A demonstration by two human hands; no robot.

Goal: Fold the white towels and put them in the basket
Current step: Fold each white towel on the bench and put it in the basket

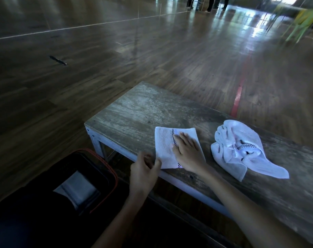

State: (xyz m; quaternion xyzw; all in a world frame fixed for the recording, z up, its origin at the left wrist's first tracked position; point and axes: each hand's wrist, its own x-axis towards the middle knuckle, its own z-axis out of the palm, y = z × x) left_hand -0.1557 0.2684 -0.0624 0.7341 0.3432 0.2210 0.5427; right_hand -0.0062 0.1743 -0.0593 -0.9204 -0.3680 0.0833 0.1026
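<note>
Folded towel [165,145] lies toward the left end of the wooden bench [134,111], with its near edge at the bench's front edge. Its long axis runs across the bench away from us, and a checkered stripe follows that axis. Our right hand [186,149] presses flat on it with straight fingers, covering much of its right half. Our left hand [145,167] pinches its near left corner. A crumpled towel [241,149] sits apart to the right. Below left, a dark red-rimmed basket [105,169] holds another folded towel [77,188].
</note>
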